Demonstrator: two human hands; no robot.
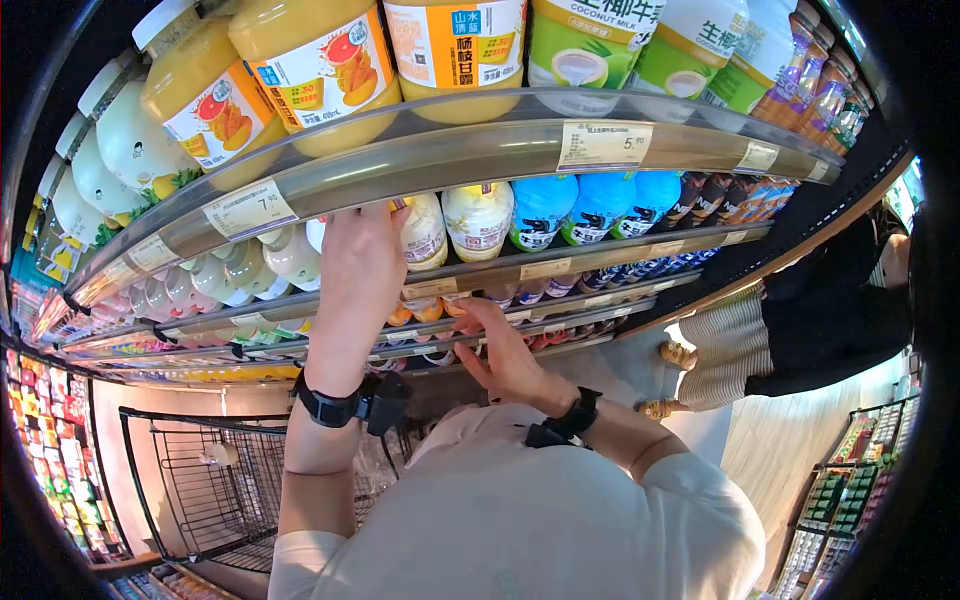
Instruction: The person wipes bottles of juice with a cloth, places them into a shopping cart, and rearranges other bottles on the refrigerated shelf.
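My left hand reaches up into the second shelf, just under the top shelf's edge. Its fingers are mostly hidden by that edge and by the back of the hand. Right beside it stands a white bottle with a yellow print; whether I grip it cannot be seen. A similar white-and-yellow bottle is to its right. Lower down, my right hand is held in front of the lower shelves with its fingers apart, and nothing shows in it.
Orange juice bottles and green-labelled coconut milk bottles line the top shelf. Blue bottles stand farther right. Behind my left arm is a black wire shopping cart. A person in dark clothing is at the right.
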